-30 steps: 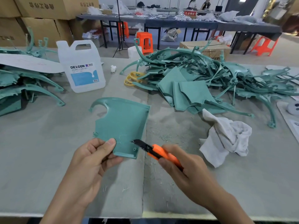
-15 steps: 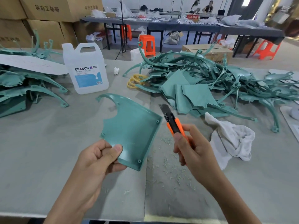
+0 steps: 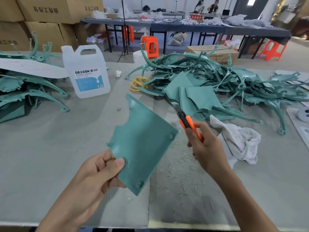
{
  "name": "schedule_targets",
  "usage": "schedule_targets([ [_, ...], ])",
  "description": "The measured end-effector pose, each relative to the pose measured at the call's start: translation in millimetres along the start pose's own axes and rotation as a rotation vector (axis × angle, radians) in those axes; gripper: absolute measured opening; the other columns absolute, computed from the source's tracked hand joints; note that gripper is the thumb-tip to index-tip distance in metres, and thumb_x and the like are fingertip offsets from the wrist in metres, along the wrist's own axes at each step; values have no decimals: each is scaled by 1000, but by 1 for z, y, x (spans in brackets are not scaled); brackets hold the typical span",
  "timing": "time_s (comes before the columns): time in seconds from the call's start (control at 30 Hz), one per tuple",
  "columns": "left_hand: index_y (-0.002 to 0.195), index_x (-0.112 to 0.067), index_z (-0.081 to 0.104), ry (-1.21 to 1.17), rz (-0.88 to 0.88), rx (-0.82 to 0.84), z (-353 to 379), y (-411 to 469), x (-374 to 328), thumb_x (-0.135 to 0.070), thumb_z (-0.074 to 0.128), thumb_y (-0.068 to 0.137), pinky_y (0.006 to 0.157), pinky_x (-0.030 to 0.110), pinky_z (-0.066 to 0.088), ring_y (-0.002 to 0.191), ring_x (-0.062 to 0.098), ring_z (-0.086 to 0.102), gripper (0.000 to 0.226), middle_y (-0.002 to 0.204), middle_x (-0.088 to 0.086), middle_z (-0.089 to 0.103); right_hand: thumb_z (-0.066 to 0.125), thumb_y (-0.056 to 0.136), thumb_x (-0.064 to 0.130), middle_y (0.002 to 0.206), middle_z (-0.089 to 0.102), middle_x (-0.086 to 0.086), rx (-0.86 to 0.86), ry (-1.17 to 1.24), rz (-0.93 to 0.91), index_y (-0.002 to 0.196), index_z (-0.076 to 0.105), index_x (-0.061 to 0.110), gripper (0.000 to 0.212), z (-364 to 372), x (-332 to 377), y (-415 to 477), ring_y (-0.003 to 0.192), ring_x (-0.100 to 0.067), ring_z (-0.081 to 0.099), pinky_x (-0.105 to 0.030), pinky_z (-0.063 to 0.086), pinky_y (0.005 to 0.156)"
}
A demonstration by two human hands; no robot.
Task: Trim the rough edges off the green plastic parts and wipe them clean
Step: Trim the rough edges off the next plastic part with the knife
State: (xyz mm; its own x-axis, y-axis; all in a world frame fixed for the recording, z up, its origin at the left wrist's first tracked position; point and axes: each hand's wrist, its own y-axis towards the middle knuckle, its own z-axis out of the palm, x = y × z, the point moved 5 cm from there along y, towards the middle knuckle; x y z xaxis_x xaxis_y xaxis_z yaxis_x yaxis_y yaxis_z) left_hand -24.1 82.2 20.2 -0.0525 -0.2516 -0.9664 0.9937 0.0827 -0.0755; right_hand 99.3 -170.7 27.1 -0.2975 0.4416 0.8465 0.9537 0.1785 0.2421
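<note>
My left hand [image 3: 98,174] pinches the lower left edge of a flat green plastic panel [image 3: 142,144], held tilted above the grey table [image 3: 50,148]. My right hand [image 3: 205,148] grips an orange utility knife [image 3: 189,123] with its blade pointing up and away, just right of the panel's upper right edge and apart from it. A crumpled white rag [image 3: 237,141] lies on the table to the right of my right hand. A large heap of green plastic parts [image 3: 217,87] fills the far right of the table.
A white DEXCON jug [image 3: 87,72] stands at the back left. More green parts [image 3: 25,91] and a white sheet [image 3: 30,67] lie at the far left. Yellow rings [image 3: 137,84] sit by the heap. Plastic shavings [image 3: 177,164] litter the table. Cardboard boxes [image 3: 50,12] and orange stools [image 3: 150,46] stand behind.
My left hand lifted the panel and turned it more upright. My right hand swung the knife from the panel's bottom edge up to its right side, blade now pointing away.
</note>
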Motion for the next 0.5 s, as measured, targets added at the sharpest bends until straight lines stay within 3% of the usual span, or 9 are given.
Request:
schedule_targets([
  [0.07,103,-13,76,122,0,44,2,1,-2,-22,61,85,65,29,55,77,20,66,25,92,20,71,54,102,44,74,66,-6,51,312,68,101,59,33,13,4,7,4,51,-17,54,-34,43,45],
  [0.13,108,-13,73,222,-11,86,2,5,-3,-25,58,89,76,36,53,87,25,66,27,101,25,70,60,95,54,85,69,-4,221,601,145,108,63,25,32,16,20,1,59,-20,57,-35,48,50],
  [0.23,102,-9,72,312,-13,96,2,12,-2,-27,56,92,75,29,52,83,22,65,26,97,22,70,72,84,51,89,64,-3,361,684,181,113,67,27,38,34,31,-3,74,-24,58,-38,50,63],
  [0.3,96,-15,74,399,10,6,-2,18,-2,-29,57,92,68,25,48,76,19,60,23,87,13,70,77,81,36,78,54,0,277,712,191,107,64,23,32,37,30,-2,65,-15,54,-28,48,54],
  [0.37,96,-25,75,524,44,-143,-6,22,1,-27,61,96,73,27,49,78,13,64,15,88,-3,74,76,80,24,71,47,3,179,725,204,98,56,17,28,39,28,0,57,-13,46,-27,43,46],
  [0.43,106,-36,69,840,125,-313,-7,23,0,-30,64,96,83,31,48,92,6,62,13,99,-18,70,75,82,21,67,47,5,127,700,200,94,50,15,28,42,27,0,54,-15,43,-32,42,46],
  [0.5,122,-39,60,1057,285,-366,6,17,-3,-30,63,95,94,31,43,109,5,53,29,115,-25,58,74,87,21,65,50,6,97,627,179,95,48,15,28,44,27,1,52,-17,45,-39,41,50],
])
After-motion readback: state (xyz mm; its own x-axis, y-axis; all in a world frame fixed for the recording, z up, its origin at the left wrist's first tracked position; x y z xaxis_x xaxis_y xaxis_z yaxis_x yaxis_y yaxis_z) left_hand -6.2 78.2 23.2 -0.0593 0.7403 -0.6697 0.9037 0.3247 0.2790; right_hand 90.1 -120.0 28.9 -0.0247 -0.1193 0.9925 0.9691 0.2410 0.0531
